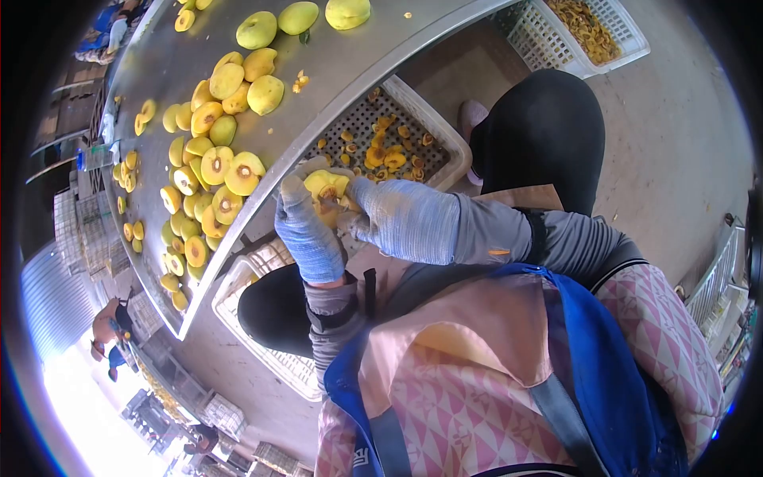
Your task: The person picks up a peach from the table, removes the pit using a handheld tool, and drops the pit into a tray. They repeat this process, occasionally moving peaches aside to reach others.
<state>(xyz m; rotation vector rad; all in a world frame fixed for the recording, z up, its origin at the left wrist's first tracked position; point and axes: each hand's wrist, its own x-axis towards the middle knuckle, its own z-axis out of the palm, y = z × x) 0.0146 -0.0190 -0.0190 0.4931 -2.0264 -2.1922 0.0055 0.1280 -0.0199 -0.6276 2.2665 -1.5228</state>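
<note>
My left hand [308,230], in a blue and grey knit glove, is closed around a yellow peach [324,184] just off the metal table's edge. The flesh of the peach looks cut open on the side toward my right hand. My right hand [405,219], gloved alike, has its fingers curled against that cut side; what they grip, if anything, is hidden. Beyond both hands, a white plastic crate [433,119] holds peach pits [417,163] and yellow scraps [385,155]. Halved peaches [226,203] with pits showing lie piled on the table near my left hand.
The metal table [334,67] carries whole peaches [257,30] at its far end. A crate of scraps [584,32] stands on the floor at the upper right. Another white crate [278,366] is beside my left knee. A person [107,326] is in the background at left.
</note>
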